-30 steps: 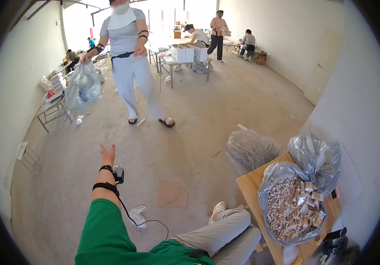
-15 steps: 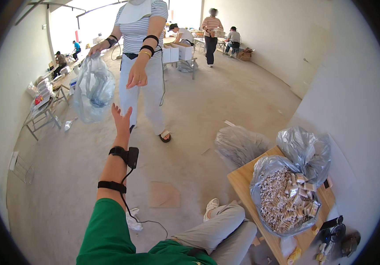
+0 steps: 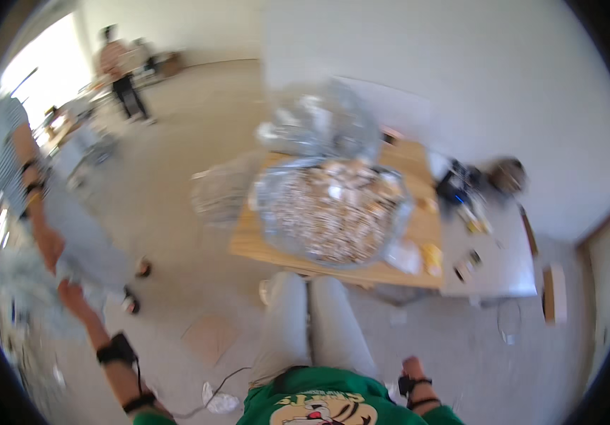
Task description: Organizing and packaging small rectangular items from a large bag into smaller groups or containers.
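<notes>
A wooden bench [image 3: 418, 159] bears an open bag [image 3: 266, 216] of sticks [image 3: 319, 221], mouth up, long axis left to right. A translucent bag [image 3: 32, 290] is at far left, its direction too blurred to tell. The left grip [image 3: 72, 296] reaches forward-left, near a co-worker's hand [image 3: 50, 248]; the right grip [image 3: 412, 368] is low. Fingers apart or together, I cannot tell.

Just ahead of the left hand [image 3: 75, 297], a co-worker's hand [image 3: 51, 248] blocks the way. Between the left hand and the wooden table [image 3: 252, 241], an arm could pass over open floor [image 3: 181, 290]. An open bag of cotton swabs [image 3: 326, 212] crowds that table, another plastic bag [image 3: 319, 124] behind it. Open air lies between the right hand [image 3: 413, 368] and the white table [image 3: 507, 273].
</notes>
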Demonstrator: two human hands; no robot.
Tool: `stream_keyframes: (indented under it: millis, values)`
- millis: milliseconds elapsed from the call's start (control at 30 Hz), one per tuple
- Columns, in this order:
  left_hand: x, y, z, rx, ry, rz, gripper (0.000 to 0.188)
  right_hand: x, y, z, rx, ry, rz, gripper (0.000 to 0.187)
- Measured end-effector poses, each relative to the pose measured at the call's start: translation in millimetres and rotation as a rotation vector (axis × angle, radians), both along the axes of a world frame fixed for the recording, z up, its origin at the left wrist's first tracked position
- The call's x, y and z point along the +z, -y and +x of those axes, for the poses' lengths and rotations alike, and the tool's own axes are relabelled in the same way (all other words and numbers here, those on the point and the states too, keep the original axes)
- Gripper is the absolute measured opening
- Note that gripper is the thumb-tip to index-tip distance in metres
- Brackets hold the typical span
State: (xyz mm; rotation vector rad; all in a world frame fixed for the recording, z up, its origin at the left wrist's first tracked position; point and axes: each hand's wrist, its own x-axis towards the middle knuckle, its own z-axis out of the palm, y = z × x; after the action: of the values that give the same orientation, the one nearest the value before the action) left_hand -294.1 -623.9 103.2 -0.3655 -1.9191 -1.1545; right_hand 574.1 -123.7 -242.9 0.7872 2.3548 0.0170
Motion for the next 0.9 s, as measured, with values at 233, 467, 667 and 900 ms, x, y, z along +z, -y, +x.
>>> stream_keyframes:
  millis: [233,467,667,900]
  values:
    - [30.8,-162.2,112.8,-0.605,0.540,0.300,0.025,59.3,-7.6,-38.4,-1.145,-0.786,-0.110,0.020]
    - [30.7,-387.1,323.1,-1.103,1.005,-0.659,0.017,210.8,-26.8,-150.9,-0.975,-1.503,-0.549,0.030]
    - [-8.1,-517.0,492.2,-1.797,1.127,-1.210,0.021,301.4,-31.6,-175.1,-1.075,-1.850,-1.450,0.026]
    - [-52.4,-588.5,556.4,-1.922,1.231,-1.282,0.020,254.0,-71.5,-98.7,-1.420,-1.821,-0.928,0.010]
